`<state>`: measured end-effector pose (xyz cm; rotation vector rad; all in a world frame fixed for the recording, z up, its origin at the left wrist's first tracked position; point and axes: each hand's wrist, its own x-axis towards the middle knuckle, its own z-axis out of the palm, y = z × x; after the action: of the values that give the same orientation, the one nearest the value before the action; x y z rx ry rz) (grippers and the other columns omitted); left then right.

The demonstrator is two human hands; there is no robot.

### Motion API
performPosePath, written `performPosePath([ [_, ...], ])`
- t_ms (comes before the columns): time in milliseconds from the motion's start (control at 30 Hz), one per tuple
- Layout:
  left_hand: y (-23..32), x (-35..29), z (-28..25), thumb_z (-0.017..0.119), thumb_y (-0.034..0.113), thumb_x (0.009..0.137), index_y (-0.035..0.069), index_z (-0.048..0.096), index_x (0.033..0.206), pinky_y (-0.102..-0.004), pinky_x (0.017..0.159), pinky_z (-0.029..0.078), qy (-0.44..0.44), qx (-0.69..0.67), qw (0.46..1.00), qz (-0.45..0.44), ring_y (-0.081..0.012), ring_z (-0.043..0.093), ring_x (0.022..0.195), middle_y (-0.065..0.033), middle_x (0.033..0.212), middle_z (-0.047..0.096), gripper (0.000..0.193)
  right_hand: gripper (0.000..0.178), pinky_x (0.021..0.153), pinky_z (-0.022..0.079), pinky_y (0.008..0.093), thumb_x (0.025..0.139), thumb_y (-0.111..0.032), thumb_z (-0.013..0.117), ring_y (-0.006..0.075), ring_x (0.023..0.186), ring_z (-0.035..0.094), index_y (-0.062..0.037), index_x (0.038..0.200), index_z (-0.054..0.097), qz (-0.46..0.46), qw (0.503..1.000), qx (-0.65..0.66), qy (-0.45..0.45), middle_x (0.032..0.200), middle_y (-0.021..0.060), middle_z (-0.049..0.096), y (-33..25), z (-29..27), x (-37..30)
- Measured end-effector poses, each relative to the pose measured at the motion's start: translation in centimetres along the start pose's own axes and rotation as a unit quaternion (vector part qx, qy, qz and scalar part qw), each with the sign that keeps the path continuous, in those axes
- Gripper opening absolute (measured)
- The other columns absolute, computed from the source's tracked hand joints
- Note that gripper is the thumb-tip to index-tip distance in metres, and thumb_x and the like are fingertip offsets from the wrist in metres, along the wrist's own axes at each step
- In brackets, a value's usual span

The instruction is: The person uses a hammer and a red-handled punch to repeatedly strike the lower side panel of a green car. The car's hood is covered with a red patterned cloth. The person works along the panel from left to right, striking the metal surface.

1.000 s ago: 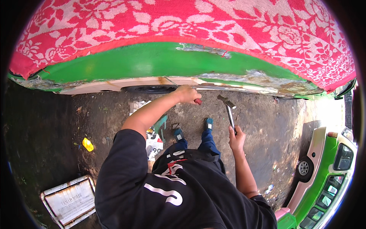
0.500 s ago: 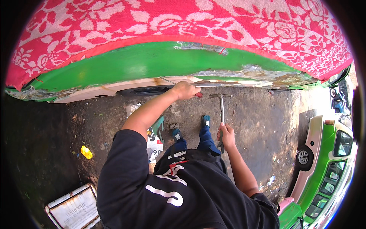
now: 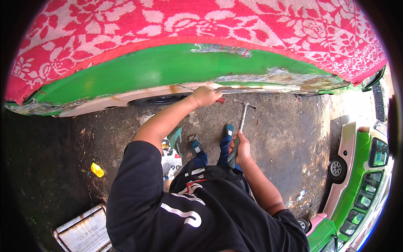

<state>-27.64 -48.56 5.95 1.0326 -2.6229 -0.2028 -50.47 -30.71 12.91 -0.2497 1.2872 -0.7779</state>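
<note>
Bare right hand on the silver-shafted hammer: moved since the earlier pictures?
Yes: the right hand has shifted left, toward the bright yellow piece lying on the ground.

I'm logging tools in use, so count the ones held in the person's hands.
2: a hammer in the right hand, and a red-handled tool, partly hidden by the grip, in the left hand beside the cloth-covered vehicle.

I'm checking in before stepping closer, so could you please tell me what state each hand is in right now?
Left hand: closed, holding a red-handled, thin-shafted tool.
Right hand: closed, holding a hammer.
</note>
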Motion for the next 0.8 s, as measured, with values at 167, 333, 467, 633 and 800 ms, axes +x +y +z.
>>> performPosePath([
  [167, 0.3, -0.4, -0.8, 0.067, 0.025, 0.079, 0.011, 0.055, 0.083, -0.0430, 0.054, 0.052, 0.002, 0.013, 1.000, -0.006, -0.0293, 0.066, 0.062, -0.0084, 0.072, 0.064, 0.019, 0.041, 0.045, 0.038, 0.0335, 0.100, -0.047, 0.044, 0.0184, 0.046, 0.045, -0.0100, 0.084, 0.045, -0.002, 1.000, 0.026, -0.006, 0.057, 0.0041, 0.044, 0.2, 0.7, -0.6],
  [333, -0.1, -0.7, -0.2, 0.067, 0.026, 0.079, 0.011, 0.055, 0.083, -0.0439, 0.055, 0.052, 0.030, -0.006, 1.000, -0.001, -0.0303, 0.066, 0.063, -0.0094, 0.071, 0.064, 0.020, 0.040, 0.045, 0.038, 0.0319, 0.100, -0.049, 0.043, 0.0176, 0.047, 0.045, -0.0119, 0.083, 0.045, 0.041, 0.999, -0.007, -0.034, 0.058, 0.0030, 0.044, 0.6, 0.9, -0.8],
  [467, 0.3, -0.5, -1.4, 0.066, 0.025, 0.079, 0.010, 0.056, 0.085, -0.0454, 0.058, 0.053, 0.002, -0.019, 1.000, 0.000, -0.0320, 0.067, 0.066, -0.0123, 0.070, 0.066, 0.019, 0.040, 0.046, 0.039, 0.0318, 0.100, -0.047, 0.045, 0.0185, 0.047, 0.044, -0.0104, 0.084, 0.045, 0.036, 0.998, 0.042, -0.022, 0.058, 0.0039, 0.043, -0.3, 0.4, -1.4],
  [633, -0.9, -1.2, -1.5, 0.067, 0.027, 0.079, 0.012, 0.054, 0.087, -0.0441, 0.052, 0.051, 0.000, 0.007, 0.999, -0.039, -0.0312, 0.066, 0.060, -0.0101, 0.067, 0.064, 0.021, 0.039, 0.046, 0.038, 0.0325, 0.100, -0.046, 0.044, 0.0185, 0.046, 0.044, -0.0098, 0.085, 0.047, 0.032, 0.999, 0.001, -0.032, 0.058, 0.0042, 0.044, 0.5, 1.6, -1.8],
  [800, -1.3, -2.4, -1.7, 0.068, 0.027, 0.078, 0.013, 0.056, 0.090, -0.0440, 0.052, 0.051, 0.021, 0.009, 0.999, -0.022, -0.0313, 0.065, 0.059, -0.0105, 0.064, 0.063, 0.023, 0.040, 0.045, 0.038, 0.0316, 0.101, -0.045, 0.043, 0.0186, 0.046, 0.044, -0.0087, 0.083, 0.046, 0.019, 0.997, 0.063, -0.040, 0.057, 0.0042, 0.044, -0.1, 1.1, -1.3],
])
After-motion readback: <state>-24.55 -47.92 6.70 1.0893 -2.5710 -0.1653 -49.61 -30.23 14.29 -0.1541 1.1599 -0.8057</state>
